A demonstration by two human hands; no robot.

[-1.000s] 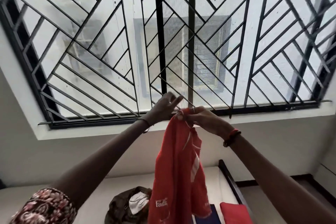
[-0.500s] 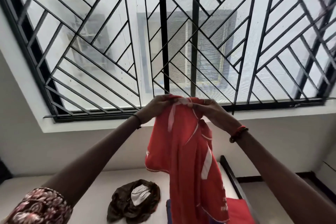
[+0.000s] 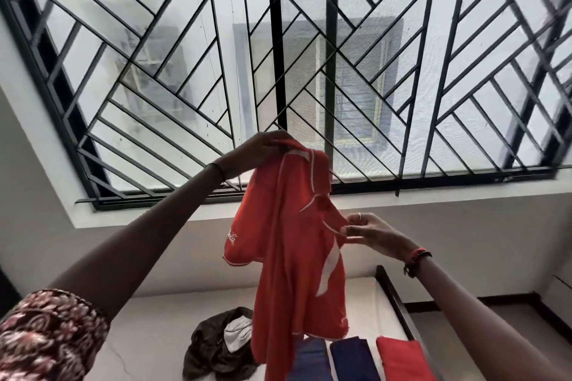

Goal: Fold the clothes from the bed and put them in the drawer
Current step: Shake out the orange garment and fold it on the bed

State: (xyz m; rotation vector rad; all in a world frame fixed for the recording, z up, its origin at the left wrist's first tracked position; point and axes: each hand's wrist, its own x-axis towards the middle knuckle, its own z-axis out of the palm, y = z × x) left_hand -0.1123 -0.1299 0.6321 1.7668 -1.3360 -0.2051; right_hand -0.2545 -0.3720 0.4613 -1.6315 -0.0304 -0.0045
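At the bottom edge a white bed [image 3: 148, 328] fills the near ground, its dark frame [image 3: 394, 297] running along the right side. Three folded pieces lie side by side on it: a blue one [image 3: 308, 360] partly behind hanging cloth, a darker blue one [image 3: 353, 359] and a red one [image 3: 399, 360]. To their left sits a crumpled brown garment [image 3: 210, 349] with a white patch showing. Past the bed rises a pale wall [image 3: 464, 241], then a deep white sill [image 3: 402, 204] under a wide window with a black diagonal grille [image 3: 448, 77] (another building shows grey through the mesh).

The red shirt [image 3: 294, 257] hangs in the air above the bed, clear of the mattress, its hem dangling before the folded row. It has thin white piping, a white stripe on one side and white script on a sleeve. The left hand [image 3: 263, 145], held high, grips its top with fingers curled over the fabric. The right hand [image 3: 371, 232], lower and wearing a beaded bracelet [image 3: 416, 260], pinches the shirt's right edge between thumb and fingertips.
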